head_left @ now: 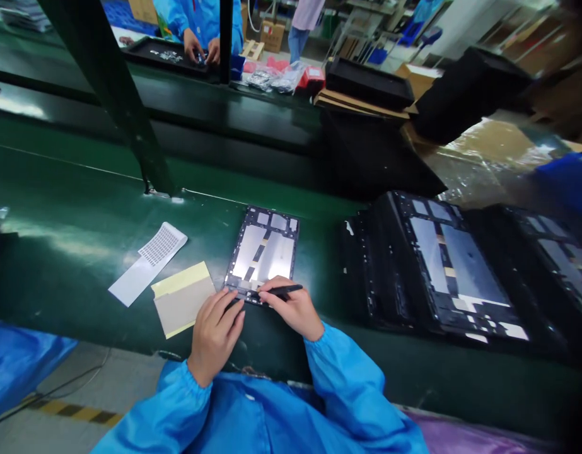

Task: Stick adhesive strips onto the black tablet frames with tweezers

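Two hands meet at the near edge of a tablet frame (263, 252) lying flat on the green bench (82, 208). The right hand (293, 307) grips a dark, slim tool (277, 291) between thumb and fingers, laid almost level along the frame's bottom edge, its tip pointing left toward the left hand (215, 331). The left hand is curled, fingertips pressing on the frame's near left corner; whether it pinches anything small I cannot tell. By the look of it, the work is at the bottom strip of this one frame, and the rest of the frame shows bare metal panels with a dark ribbon down the middle. How much of this piece is done cannot be read. Left of the frame, just beside it, lies a yellow-edged backing sheet (183, 298), and further left a white sheet (147, 263) printed with a grid of tiny marks, one end seeming peeled bare. To the right, well apart from the hands, stacked trays (437, 265) hold more frames of the same kind. Open bench lies beyond the frame up to a slanted post (115, 101) and a raised rail; the near bench edge sits right under the wrists, so room toward the body is tight. Across the line, another person's hands (202, 50) work over a black tray (165, 57).
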Action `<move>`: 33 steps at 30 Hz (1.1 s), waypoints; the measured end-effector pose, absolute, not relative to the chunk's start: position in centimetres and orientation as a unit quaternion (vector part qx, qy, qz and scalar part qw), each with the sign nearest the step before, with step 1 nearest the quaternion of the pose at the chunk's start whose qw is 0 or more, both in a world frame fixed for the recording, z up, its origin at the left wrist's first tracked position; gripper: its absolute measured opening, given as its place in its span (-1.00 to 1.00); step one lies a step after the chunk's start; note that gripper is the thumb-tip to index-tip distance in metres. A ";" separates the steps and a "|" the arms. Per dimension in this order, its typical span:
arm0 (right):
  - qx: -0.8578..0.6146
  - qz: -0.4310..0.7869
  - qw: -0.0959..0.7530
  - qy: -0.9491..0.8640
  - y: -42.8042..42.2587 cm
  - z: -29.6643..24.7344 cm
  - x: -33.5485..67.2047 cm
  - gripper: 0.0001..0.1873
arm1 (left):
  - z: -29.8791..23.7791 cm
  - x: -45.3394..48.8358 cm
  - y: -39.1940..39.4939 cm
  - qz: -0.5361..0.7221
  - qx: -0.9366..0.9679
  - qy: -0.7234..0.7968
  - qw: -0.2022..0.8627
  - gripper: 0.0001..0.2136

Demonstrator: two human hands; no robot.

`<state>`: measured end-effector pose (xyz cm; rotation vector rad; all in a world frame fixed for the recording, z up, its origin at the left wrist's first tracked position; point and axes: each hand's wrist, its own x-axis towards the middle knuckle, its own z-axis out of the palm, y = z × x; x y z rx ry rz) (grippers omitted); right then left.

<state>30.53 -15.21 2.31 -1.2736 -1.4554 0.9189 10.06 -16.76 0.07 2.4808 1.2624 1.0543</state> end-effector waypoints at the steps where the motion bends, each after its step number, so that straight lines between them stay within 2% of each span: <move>1: -0.522 0.376 0.471 -0.603 -15.2 2.1 30.6 -0.80 | 0.1 10.1 -16.8 0.352 0.830 0.425 0.086 -0.73; 7: -0.516 0.374 0.467 -0.613 -15.4 1.9 30.7 -0.86 | 0.1 10.1 -16.8 0.345 0.827 0.433 0.095 -0.72; 16: -0.474 0.376 0.439 -0.664 -14.8 2.5 30.9 -0.79 | 0.2 10.1 -16.8 0.348 0.822 0.436 0.111 -0.73; 33: -0.462 0.377 0.398 -0.697 -14.1 3.3 31.0 -0.87 | 0.1 10.1 -16.7 0.347 0.820 0.437 0.124 -0.73</move>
